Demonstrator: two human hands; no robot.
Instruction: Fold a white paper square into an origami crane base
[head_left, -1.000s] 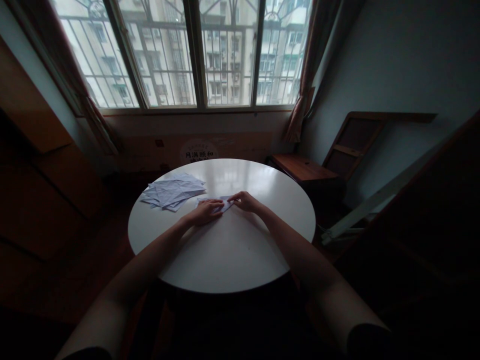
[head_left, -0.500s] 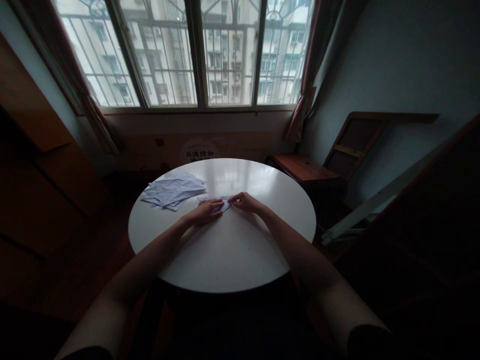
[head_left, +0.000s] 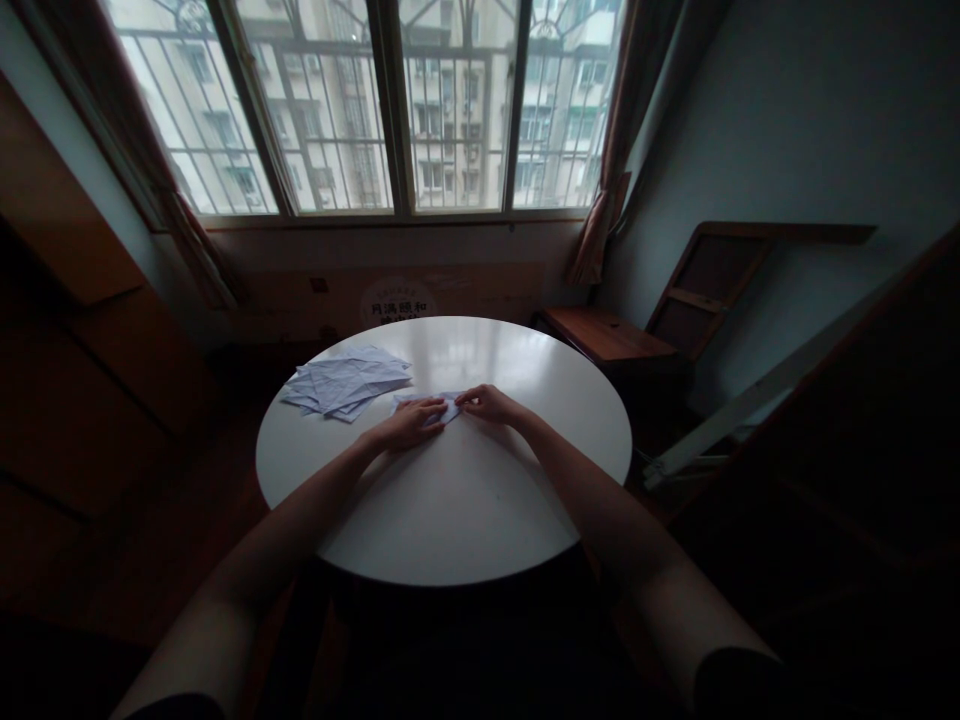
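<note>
On table [head_left: 450, 520], L hand [head_left: 409, 422] lies flat on paper [head_left: 451, 408]; R hand [head_left: 487, 403] pinches its edge. I'd call it WIP, pile [head_left: 349, 382] apart.

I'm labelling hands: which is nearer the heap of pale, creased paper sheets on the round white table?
Left. The left hand lies right of the heap, on a separate pale paper piece; the right hand is farther right, at that piece's right end.
</note>
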